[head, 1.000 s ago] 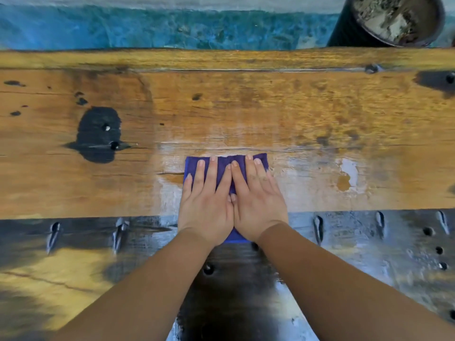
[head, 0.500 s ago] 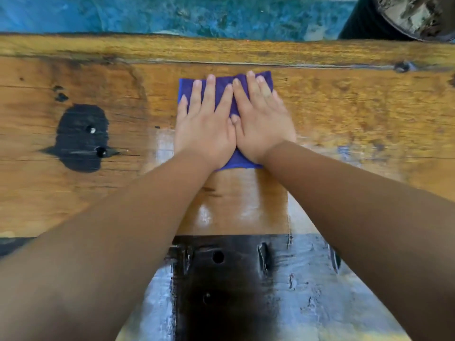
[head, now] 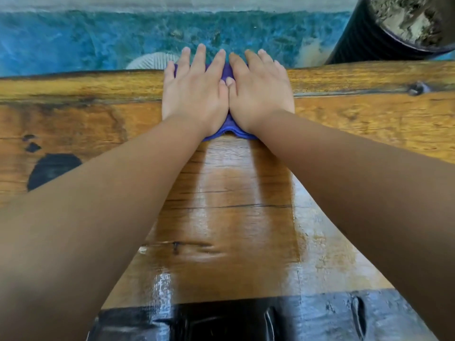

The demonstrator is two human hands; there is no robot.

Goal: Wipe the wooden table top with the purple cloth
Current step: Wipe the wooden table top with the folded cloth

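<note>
Both hands flat on the purple cloth (head: 227,130) at the far edge of the wooden bench (head: 357,114). Left hand (head: 194,91) and right hand (head: 258,91) lie side by side, thumbs touching at the middle. Grip of each: fingers straight and slightly spread, palms pressing down, nothing pinched. Fingertips reach past the bench's far edge, over the blue floor (head: 73,38) beyond.

Cloth mostly hidden under the hands; a strip shows between the index fingers and a rumpled hem bulges out at the wrists.

A wet, glossy band (head: 229,217) runs on the wood from the cloth toward the near side, between the forearms. Black paint patch (head: 53,168) on the bench at left, partly behind the left forearm. Dark wet strip (head: 221,318) along the near edge. A black ribbed pot (head: 357,40) holding pale soil stands beyond the bench, top right.
</note>
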